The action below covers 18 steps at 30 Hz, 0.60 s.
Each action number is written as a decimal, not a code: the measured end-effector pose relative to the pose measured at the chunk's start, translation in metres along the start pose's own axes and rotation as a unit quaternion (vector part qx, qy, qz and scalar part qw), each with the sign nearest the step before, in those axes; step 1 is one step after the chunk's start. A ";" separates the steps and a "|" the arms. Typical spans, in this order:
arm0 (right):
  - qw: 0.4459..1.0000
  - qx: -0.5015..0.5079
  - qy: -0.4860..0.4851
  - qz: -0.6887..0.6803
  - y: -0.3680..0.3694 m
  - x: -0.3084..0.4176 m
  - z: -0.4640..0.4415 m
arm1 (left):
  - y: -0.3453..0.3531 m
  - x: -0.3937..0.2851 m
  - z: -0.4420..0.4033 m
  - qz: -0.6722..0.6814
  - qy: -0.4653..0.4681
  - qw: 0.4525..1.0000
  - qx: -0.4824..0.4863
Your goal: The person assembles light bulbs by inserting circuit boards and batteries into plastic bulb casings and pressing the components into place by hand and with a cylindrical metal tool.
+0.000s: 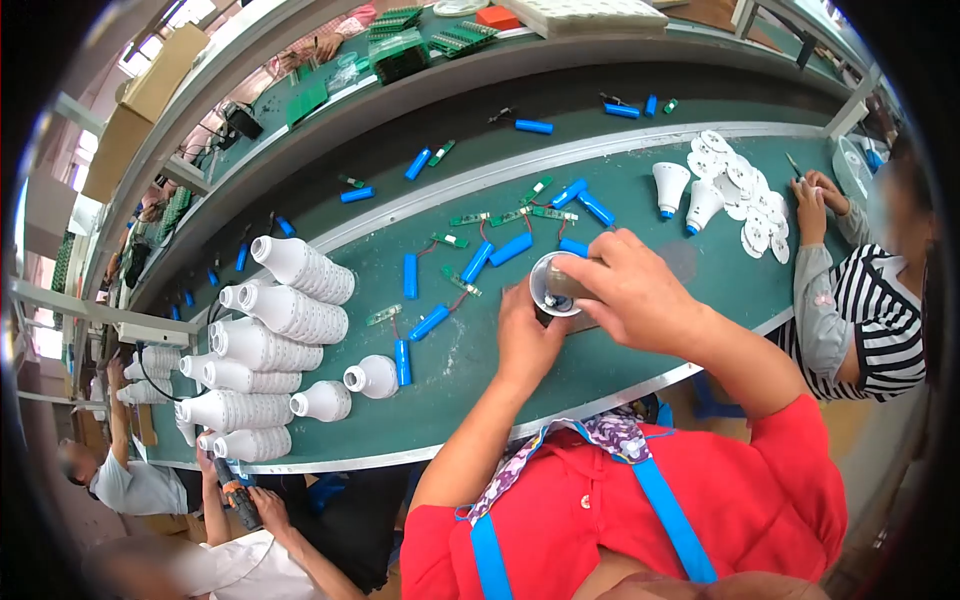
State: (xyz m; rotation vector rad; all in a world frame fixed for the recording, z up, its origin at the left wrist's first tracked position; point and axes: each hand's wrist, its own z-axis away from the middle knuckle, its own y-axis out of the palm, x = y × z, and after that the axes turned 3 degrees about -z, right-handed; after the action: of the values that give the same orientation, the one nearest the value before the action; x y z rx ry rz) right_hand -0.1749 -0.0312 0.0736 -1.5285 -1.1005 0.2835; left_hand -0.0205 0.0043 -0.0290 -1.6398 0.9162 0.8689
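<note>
My left hand (530,335) is wrapped round a white bulb housing (541,287), its open end facing up. My right hand (640,290) grips a metallic cylindrical piece (573,277) at the mouth of the housing; its lower end is inside the rim. What lies deeper in the housing is hard to make out. Beside my hands, blue battery cells (511,249) wired to green circuit boards (470,219) lie on the green table. Two small housings (371,377) rest left of my left hand.
Stacked white housings (295,312) stand at the left. White discs (757,215) and two bulbs (671,188) lie at the right. Blue cells (534,127) sit on the dark strip behind. A person in stripes (875,335) is at right; another holds a power driver (240,500) at lower left.
</note>
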 end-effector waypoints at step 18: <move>0.977 -0.083 0.176 -0.091 0.065 -0.074 0.119 | -0.025 -0.009 -0.030 0.491 -0.114 0.859 -0.088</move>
State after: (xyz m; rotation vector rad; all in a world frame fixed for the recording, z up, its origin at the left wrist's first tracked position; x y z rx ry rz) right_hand -0.2675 -0.0032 -0.0473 -1.5389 -0.9890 -0.2049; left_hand 0.0001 -0.0184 -0.0039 -1.0972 1.5604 1.8340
